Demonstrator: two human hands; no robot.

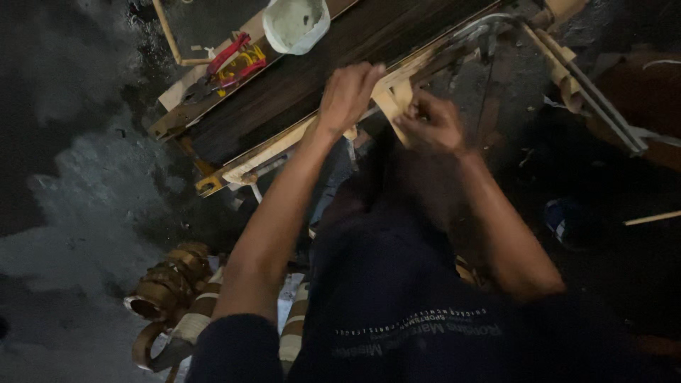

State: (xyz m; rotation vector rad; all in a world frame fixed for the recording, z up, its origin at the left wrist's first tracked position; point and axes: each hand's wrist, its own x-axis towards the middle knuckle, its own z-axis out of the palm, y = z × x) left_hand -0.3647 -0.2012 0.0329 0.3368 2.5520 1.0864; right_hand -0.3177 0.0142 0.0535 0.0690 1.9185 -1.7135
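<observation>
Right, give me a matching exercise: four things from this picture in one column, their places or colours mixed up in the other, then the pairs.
Things:
1. bowl
2. pliers
3. tape rolls
4. left hand

Descriptions:
A. brown, piled on the floor at lower left
B. red handles, lying on the board's left end
C. whitish, at the top edge on the dark board
D. resting on the pale strip, beside the right hand

Pairs: 1-C, 2-B, 3-A, 4-D
</observation>
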